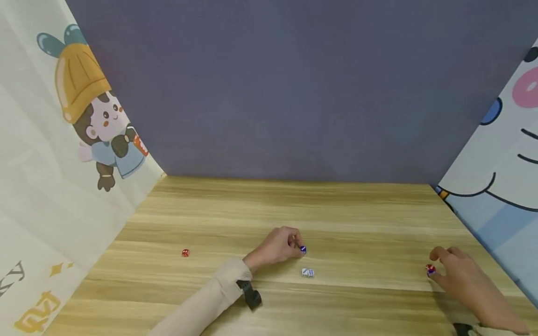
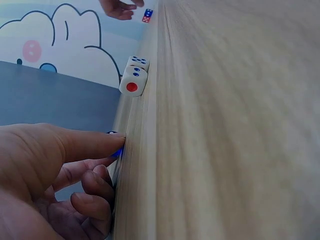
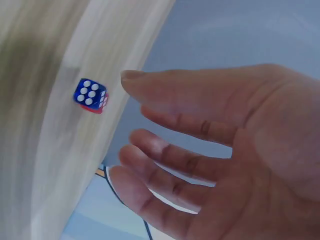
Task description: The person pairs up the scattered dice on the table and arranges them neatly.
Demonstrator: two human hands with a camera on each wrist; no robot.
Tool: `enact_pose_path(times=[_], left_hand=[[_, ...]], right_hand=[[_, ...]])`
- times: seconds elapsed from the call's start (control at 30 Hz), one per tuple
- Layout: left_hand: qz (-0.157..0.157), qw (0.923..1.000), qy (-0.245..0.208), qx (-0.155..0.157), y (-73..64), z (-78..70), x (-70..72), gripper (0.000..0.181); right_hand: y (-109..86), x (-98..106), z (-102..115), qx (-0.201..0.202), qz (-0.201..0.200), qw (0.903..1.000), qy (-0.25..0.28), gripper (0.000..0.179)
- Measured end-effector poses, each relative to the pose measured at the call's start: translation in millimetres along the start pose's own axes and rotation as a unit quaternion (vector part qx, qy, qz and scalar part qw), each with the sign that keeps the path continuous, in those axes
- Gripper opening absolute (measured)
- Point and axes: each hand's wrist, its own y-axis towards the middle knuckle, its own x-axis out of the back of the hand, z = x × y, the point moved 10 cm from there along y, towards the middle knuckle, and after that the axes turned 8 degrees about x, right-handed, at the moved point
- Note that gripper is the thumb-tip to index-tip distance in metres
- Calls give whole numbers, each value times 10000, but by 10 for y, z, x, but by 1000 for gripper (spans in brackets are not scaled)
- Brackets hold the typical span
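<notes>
My left hand [image 1: 279, 245] pinches a blue die [image 1: 303, 249] between thumb and fingertips, low over the wooden table. In the left wrist view the thumb covers most of that die [image 2: 118, 151]. Just nearer to me, two white dice [image 1: 307, 272] sit side by side, touching. At the right, my right hand [image 1: 462, 275] hovers beside a red die [image 1: 430, 267] and a blue die [image 3: 90, 93] that are close together. Its fingers are spread and relaxed, and the right wrist view shows a gap between the thumb and these dice.
A lone red die [image 1: 185, 253] lies on the left part of the wooden table [image 1: 235, 205]. A dark grey panel [image 1: 294, 93] stands along the back edge. Printed cartoon sheets border the left [image 1: 33, 140] and right [image 1: 504, 177] sides.
</notes>
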Motion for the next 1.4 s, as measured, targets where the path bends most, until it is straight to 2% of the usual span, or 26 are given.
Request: enact_pose_path(times=[0.2, 0.37, 0.57, 0.83, 1.1, 1.4], left_hand=[[1, 10000, 48, 11, 14, -32, 4, 15], [-19, 10000, 44, 13, 22, -47, 20, 15], [-12, 10000, 14, 88, 30, -14, 25, 15], [4, 10000, -4, 41, 38, 11, 15, 15], [-1, 10000, 13, 12, 31, 2, 15, 15], [-17, 10000, 59, 50, 29, 26, 6, 16]], right_hand=[[16, -112, -90, -137, 454, 9982, 370, 20], [4, -166, -165, -387, 657, 9948, 668, 18], [-14, -150, -175, -400, 523, 9948, 783, 23], [-19, -154, -163, -394, 410, 9950, 825, 19], [-32, -96, -81, -28, -195, 9988, 449, 20], [-34, -145, -69, -5, -196, 9983, 552, 18]])
